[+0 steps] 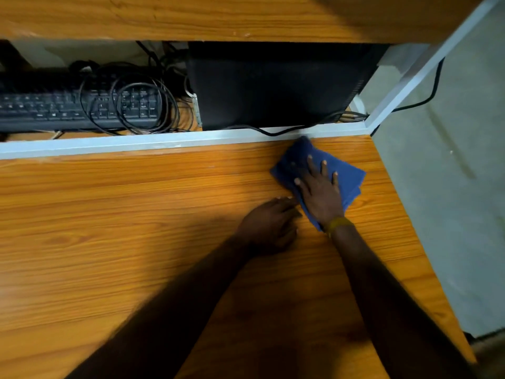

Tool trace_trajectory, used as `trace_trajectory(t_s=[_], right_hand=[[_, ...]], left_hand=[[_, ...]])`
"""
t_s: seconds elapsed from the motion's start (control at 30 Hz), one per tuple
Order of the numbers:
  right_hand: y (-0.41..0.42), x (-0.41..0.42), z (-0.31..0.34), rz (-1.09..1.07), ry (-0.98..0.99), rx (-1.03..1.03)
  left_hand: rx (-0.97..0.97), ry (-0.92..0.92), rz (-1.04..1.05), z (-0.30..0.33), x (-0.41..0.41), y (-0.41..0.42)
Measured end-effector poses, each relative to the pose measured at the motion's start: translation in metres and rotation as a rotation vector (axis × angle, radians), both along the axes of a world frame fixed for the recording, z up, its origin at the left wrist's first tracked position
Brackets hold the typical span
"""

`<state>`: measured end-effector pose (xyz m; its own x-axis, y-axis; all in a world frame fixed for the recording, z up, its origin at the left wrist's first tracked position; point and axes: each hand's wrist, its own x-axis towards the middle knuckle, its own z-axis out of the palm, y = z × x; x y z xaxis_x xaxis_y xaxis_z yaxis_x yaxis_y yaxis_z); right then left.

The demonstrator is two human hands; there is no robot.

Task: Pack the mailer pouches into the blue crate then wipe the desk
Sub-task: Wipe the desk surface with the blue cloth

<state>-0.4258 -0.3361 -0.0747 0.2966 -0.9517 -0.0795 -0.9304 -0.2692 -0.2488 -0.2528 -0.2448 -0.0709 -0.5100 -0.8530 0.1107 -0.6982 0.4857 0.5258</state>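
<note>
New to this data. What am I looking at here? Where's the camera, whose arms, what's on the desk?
No machine: one wide-angle camera worn on a person's head, looking down at their two bare arms. The right hand, with a yellow wristband, presses flat on a folded dark blue cloth on the orange wood-grain desk, near its far right corner. The left hand rests on the desk beside the cloth, holding nothing. Behind a pale grey rail sit a black keyboard, looped black cables and a black computer case. No pouches or crate show.

The right hand (pixel 319 191) lies flat, fingers spread, on a folded blue cloth (pixel 347 177) near the wooden worktop (pixel 109 228)'s far right corner, while the left hand (pixel 269 227) rests beside it, seemingly touching the cloth's edge.
</note>
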Motion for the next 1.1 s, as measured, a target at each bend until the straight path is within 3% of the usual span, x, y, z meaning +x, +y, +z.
trace_trajectory(t_s=[0.1,0.23,0.3,0.4,0.5,0.6,0.7,0.8,0.87,0.93,1.1], right_hand=[[0.026,-0.035,0.004,0.047,-0.036,0.013],[0.004,-0.004,0.0,-0.361,-0.01,-0.002],[-0.001,0.042,0.0,-0.398,-0.004,0.017],[0.022,0.082,-0.005,-0.091,0.037,-0.01],[0.043,0.061,-0.004,0.167,0.071,-0.024],[0.02,0.055,-0.004,-0.027,0.057,-0.054],[0.003,0.099,-0.009,-0.232,-0.001,-0.027],[0.022,0.135,-0.008,-0.012,0.023,-0.033],[0.04,0.124,-0.007,0.224,0.046,-0.036],[0.038,0.101,-0.005,0.294,0.03,-0.018],[0.005,0.137,-0.009,-0.121,-0.012,-0.022]], left_hand=[[0.047,0.057,0.057,-0.001,0.023,0.027],[-0.001,0.063,0.138,-0.006,0.06,0.076],[-0.01,0.063,0.164,-0.006,0.063,0.082],[0.034,0.153,0.173,-0.004,0.06,0.081],[0.067,0.191,0.308,-0.01,0.079,0.096],[0.034,0.248,0.365,-0.009,0.107,0.11],[-0.006,0.329,0.368,-0.007,0.111,0.107],[-0.027,0.34,0.37,-0.008,0.108,0.106],[-0.018,0.359,0.372,-0.009,0.11,0.107],[-0.016,0.349,0.364,-0.009,0.112,0.107],[0.003,0.319,0.381,-0.007,0.11,0.109]])
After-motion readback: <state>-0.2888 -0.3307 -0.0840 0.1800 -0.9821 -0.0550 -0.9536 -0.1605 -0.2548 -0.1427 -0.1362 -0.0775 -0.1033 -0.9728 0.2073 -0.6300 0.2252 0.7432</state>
